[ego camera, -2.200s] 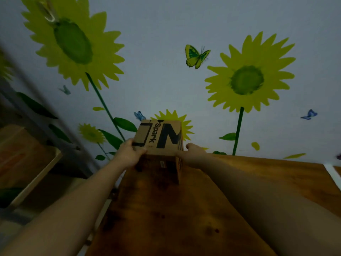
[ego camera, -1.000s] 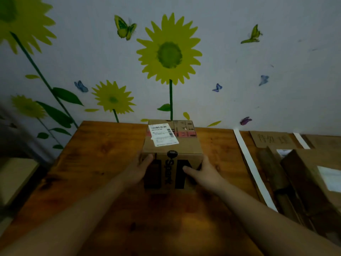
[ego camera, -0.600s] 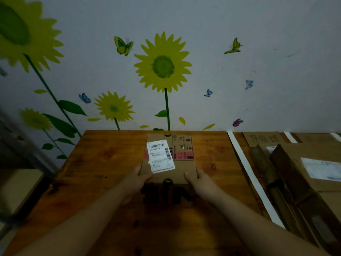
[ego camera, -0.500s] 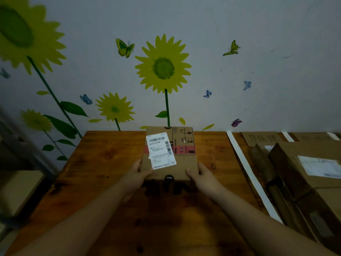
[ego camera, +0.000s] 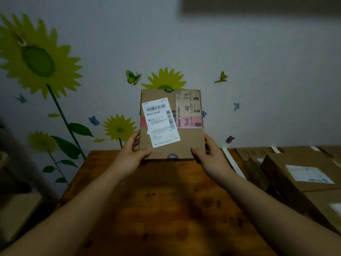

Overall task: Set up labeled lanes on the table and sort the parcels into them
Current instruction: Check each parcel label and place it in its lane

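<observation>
Left hand (ego camera: 129, 159) and right hand (ego camera: 212, 160) clasp parcel's (ego camera: 188, 143) sides.

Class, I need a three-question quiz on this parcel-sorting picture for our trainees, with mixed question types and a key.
1. True or false: only the left hand holds the cardboard parcel.
2. The white shipping label sits on which part of the side facing the camera? A left half; B right half; C bottom edge.
3. Fill in: the other parcels lie to the ___ of the white tape strip on the table.
Key: 1 false, the right hand has a grip on it too; 2 A; 3 right.
</observation>
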